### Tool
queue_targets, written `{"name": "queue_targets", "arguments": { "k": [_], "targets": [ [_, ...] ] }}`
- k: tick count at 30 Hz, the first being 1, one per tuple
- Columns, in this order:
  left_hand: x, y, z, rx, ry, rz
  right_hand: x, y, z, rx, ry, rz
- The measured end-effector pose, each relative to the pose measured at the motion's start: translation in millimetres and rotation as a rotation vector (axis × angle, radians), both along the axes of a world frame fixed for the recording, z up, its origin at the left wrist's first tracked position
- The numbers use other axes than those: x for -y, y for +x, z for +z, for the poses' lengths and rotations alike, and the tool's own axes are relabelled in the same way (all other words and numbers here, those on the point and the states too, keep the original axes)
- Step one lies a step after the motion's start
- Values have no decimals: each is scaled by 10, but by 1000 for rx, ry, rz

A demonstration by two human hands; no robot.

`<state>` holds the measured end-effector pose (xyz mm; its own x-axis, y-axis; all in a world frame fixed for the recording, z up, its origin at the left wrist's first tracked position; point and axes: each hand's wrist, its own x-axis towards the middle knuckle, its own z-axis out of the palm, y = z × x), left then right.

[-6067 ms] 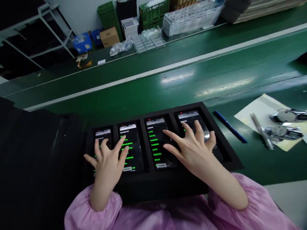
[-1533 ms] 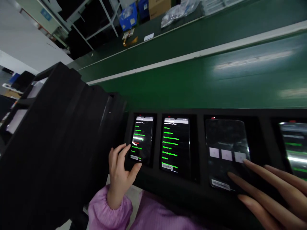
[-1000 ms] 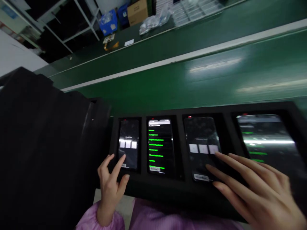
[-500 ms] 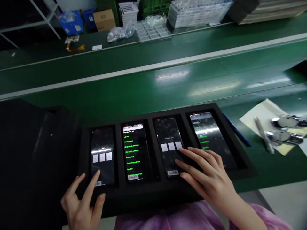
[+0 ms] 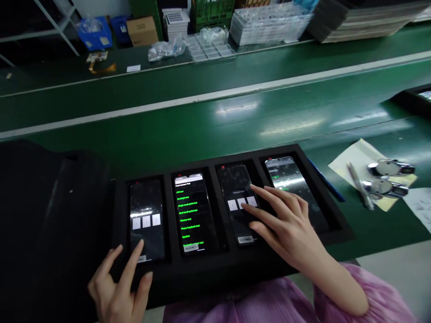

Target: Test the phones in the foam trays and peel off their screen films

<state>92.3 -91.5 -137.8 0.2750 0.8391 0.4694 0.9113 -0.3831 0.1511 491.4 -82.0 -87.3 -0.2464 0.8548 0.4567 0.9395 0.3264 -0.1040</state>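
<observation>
A black foam tray (image 5: 208, 269) holds several phones in separate slots. My left hand (image 5: 119, 285) is open at the leftmost phone (image 5: 146, 204), one fingertip over its lower screen, below three white boxes. Beside it a phone (image 5: 193, 211) shows a green text list on black. Over the third phone (image 5: 234, 179), which reads "Vibrator test" above three white boxes, my right hand (image 5: 283, 220) is spread open, a fingertip at the middle box. The rightmost phone (image 5: 284, 172) is partly hidden behind that hand. Neither hand holds anything.
Right of the tray lie a blue pen (image 5: 326, 181), papers (image 5: 345, 154), a silver pen (image 5: 360, 186) and two metal-rimmed round objects (image 5: 387, 168). A dark object (image 5: 50, 224) fills the left side. Across the green bench (image 5: 188, 125) stand blue bins (image 5: 94, 33), a cardboard box (image 5: 143, 31) and clear trays (image 5: 269, 22).
My right hand has shifted up and slightly left on the third phone, with a finger now at the middle box. My left hand stays at the leftmost phone. The view has shifted slightly.
</observation>
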Motion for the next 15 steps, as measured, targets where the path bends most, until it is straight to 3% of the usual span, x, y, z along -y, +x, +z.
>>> {"name": "queue_targets", "arguments": {
  "k": [5, 11, 15],
  "targets": [
    [11, 48, 24, 33, -22, 20, 15, -94, 101, -143, 60, -17],
    [2, 67, 30, 49, -4, 16, 225, -435, 189, -259, 13, 264],
    [-7, 75, 41, 46, -7, 11, 212, -618, 164, -270, 0, 218]
  ]
}}
